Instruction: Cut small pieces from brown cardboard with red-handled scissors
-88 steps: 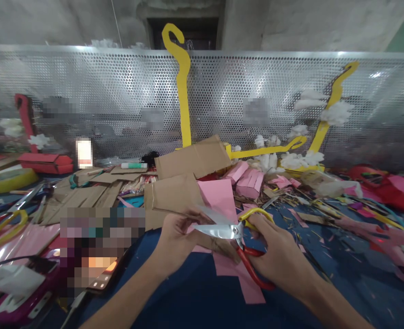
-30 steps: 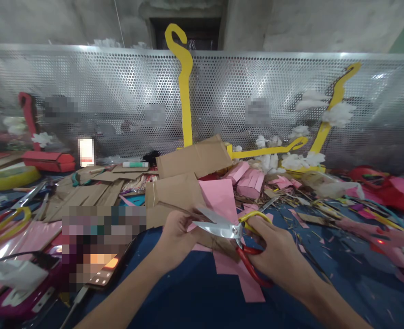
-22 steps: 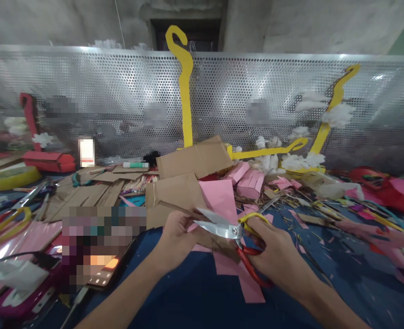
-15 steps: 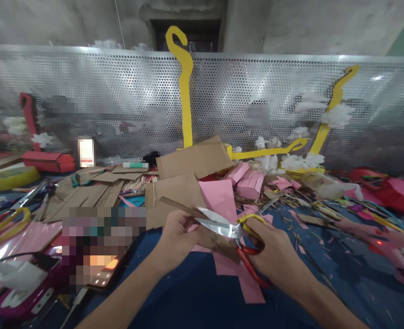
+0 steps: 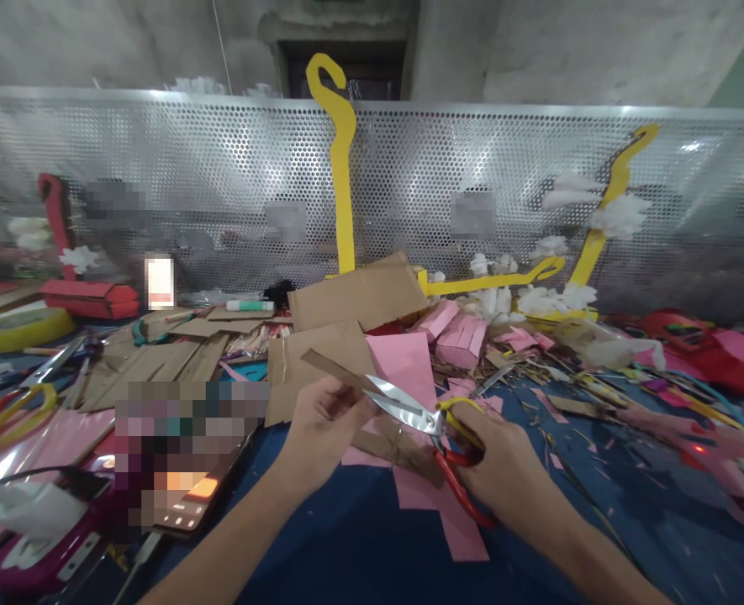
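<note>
My right hand (image 5: 494, 458) is wrapped round the yellow and red handles of a pair of scissors (image 5: 409, 410). Their blades point left and lie against a narrow brown cardboard strip (image 5: 330, 368). Pinched in my left hand (image 5: 324, 428), the strip slants up to the left past my fingers. Whether the blades are fully closed is hard to make out. Under the scissors are another cardboard piece (image 5: 403, 454) and pink paper (image 5: 466, 529) on the blue table. Behind my hands, a larger cardboard piece (image 5: 321, 361) leans beside a pink sheet (image 5: 403, 361).
Tall yellow hook-topped cutouts (image 5: 341, 185) stand before a perforated metal panel (image 5: 220, 151). At left lie a phone (image 5: 186, 508), yellow tape (image 5: 24, 328) and another pair of scissors (image 5: 50, 403). A pink glue gun (image 5: 693, 445) lies at right among scraps.
The scissors' blades have drawn closer together at the cardboard strip. My left hand has shifted slightly, and the strip's free end has moved a little to the right.
</note>
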`<act>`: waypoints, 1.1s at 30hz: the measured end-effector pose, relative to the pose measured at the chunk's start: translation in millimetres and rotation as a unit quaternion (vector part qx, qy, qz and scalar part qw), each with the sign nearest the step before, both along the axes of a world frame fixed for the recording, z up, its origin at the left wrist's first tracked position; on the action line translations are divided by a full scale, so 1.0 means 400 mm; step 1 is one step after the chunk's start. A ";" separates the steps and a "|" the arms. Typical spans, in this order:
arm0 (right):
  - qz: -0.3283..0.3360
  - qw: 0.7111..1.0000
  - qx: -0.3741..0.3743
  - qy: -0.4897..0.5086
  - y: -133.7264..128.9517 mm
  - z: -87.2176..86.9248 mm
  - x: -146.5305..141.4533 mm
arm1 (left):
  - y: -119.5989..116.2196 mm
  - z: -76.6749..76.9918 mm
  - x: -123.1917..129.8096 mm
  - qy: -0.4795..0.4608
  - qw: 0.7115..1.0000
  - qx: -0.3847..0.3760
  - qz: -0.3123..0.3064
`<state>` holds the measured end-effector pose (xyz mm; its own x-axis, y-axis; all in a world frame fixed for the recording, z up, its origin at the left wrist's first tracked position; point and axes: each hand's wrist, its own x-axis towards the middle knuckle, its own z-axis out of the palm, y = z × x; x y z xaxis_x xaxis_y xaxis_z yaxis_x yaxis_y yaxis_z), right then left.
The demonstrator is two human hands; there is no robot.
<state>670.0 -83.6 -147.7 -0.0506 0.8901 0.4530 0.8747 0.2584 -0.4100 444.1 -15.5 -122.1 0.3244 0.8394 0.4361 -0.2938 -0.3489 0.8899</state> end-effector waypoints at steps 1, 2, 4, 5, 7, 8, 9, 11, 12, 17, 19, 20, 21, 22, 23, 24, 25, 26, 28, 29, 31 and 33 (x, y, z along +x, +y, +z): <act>0.001 1.000 0.000 -0.001 0.000 0.000 0.001 | -0.001 0.001 0.001 -0.003 1.000 -0.002 -0.002; 0.001 1.000 0.000 -0.003 0.000 -0.001 0.002 | -0.002 0.002 0.002 -0.007 1.000 -0.003 -0.003; 0.002 1.000 0.000 -0.009 0.001 -0.002 0.004 | -0.005 0.004 0.003 -0.013 1.000 -0.004 -0.001; 0.000 1.000 -0.001 -0.013 0.001 -0.002 0.005 | -0.005 0.005 0.004 -0.015 1.000 -0.004 0.000; -0.002 1.000 -0.005 -0.019 0.001 -0.003 0.006 | -0.006 0.006 0.004 -0.014 1.000 -0.006 0.002; -0.004 1.000 -0.006 -0.021 0.002 -0.003 0.006 | -0.006 0.007 0.004 -0.012 1.000 -0.008 0.003; -0.005 1.000 -0.007 -0.022 0.002 -0.003 0.005 | -0.006 0.006 0.004 -0.010 1.000 -0.010 0.004; -0.006 1.000 -0.009 -0.020 0.003 -0.004 0.004 | -0.004 0.005 0.003 -0.009 1.000 -0.014 0.003; -0.007 1.000 -0.011 -0.018 0.003 -0.005 0.004 | -0.003 0.004 0.003 -0.009 1.000 -0.015 0.001; -0.010 1.000 -0.014 0.000 0.004 -0.010 0.007 | -0.001 0.004 0.000 0.006 1.000 -0.013 0.000; -0.012 1.000 -0.008 0.007 0.005 -0.009 0.008 | -0.002 0.006 0.000 0.007 1.000 -0.006 -0.006; -0.014 1.000 -0.006 0.009 0.005 -0.009 0.008 | -0.003 0.008 0.000 0.005 1.000 -0.003 -0.009; -0.015 1.000 -0.003 0.009 0.006 -0.008 0.008 | -0.003 0.009 0.000 0.002 1.000 -0.001 -0.010; -0.015 1.000 -0.001 0.007 0.007 -0.007 0.008 | -0.004 0.010 0.000 0.000 1.000 0.000 -0.006; -0.015 1.000 0.000 0.004 0.008 -0.006 0.009 | -0.005 0.011 0.000 -0.001 1.000 -0.001 0.003; -0.015 1.000 0.002 0.001 0.008 -0.006 0.009 | -0.005 0.011 0.000 0.004 1.000 -0.001 0.013; -0.015 1.000 0.002 0.000 0.008 -0.005 0.009 | -0.005 0.011 0.000 0.011 1.000 -0.001 0.023; -0.015 1.000 0.004 -0.001 0.008 -0.005 0.009 | -0.005 0.011 -0.001 0.019 0.999 0.001 0.030; -0.017 1.000 0.009 0.000 0.008 -0.003 0.008 | -0.004 0.010 -0.004 0.032 0.999 0.006 0.037; -0.018 1.000 0.010 0.000 0.007 -0.001 0.007 | -0.003 0.009 -0.006 0.036 0.999 0.010 0.037; -0.024 1.000 0.013 -0.005 0.006 0.002 0.006 | -0.002 0.010 -0.010 0.042 0.998 0.018 0.038; -0.028 0.999 0.018 -0.014 0.006 0.003 0.006 | -0.002 0.011 -0.014 0.044 0.998 0.027 0.037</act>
